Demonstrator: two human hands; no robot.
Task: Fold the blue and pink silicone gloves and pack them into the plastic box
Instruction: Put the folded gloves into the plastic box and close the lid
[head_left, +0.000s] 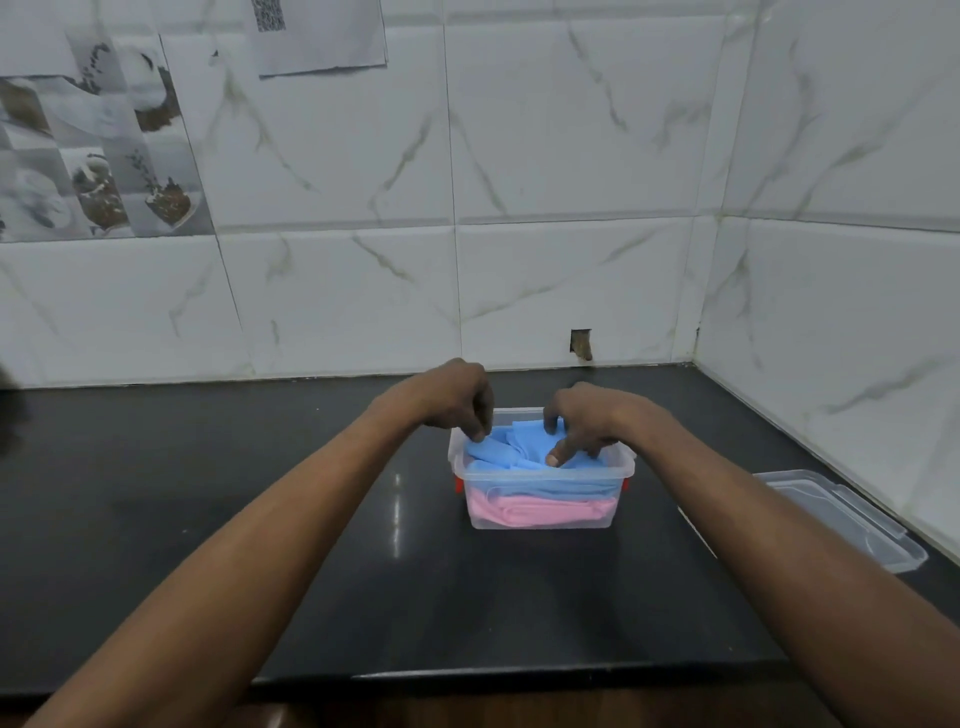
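Observation:
A clear plastic box (540, 522) with red clips stands on the black counter. Folded pink gloves (535, 509) lie at its bottom, seen through the wall. Blue gloves (511, 449) lie on top of them and reach up to the rim. My left hand (457, 397) is over the box's left rear corner, its fingertips pinching the blue glove there. My right hand (584, 421) is over the right side, fingers curled down and pressing on the blue glove inside the box.
The box's clear lid (852, 517) lies on the counter to the right, by the side wall. Tiled walls close off the back and right. The black counter (208, 493) extends left, and its front edge runs below my forearms.

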